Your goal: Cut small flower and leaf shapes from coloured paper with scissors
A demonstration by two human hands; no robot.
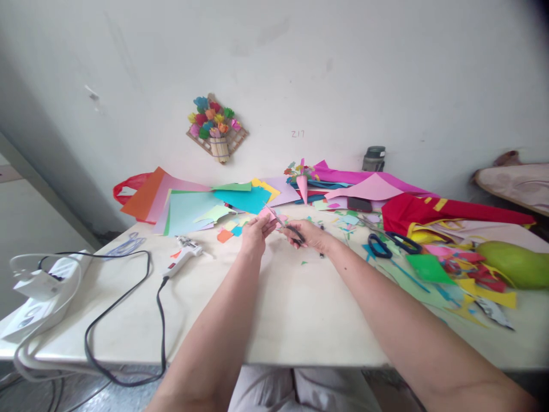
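Both arms reach over the middle of the table. Between the fingers of my left hand (pixel 257 232) is a small piece of pink paper (pixel 269 213). My right hand (pixel 309 236) has its fingers in the dark handles of a pair of scissors (pixel 295 233). The scissor blades point up and left and meet the pink paper; whether they are parted I cannot tell. Small paper scraps (pixel 225 235) in several colours lie around the hands. Just behind them stands a pink paper cone (pixel 302 187) with little paper flowers at its top.
At left lie a glue gun (pixel 184 258), its black cord and a power strip (pixel 47 309). Coloured paper sheets (pixel 195 207) line the wall. Larger scissors (pixel 392 243), a red cloth-like item (pixel 429 214), scraps and a green fruit (pixel 501 263) are at right. A bottle (pixel 374 158) stands behind.
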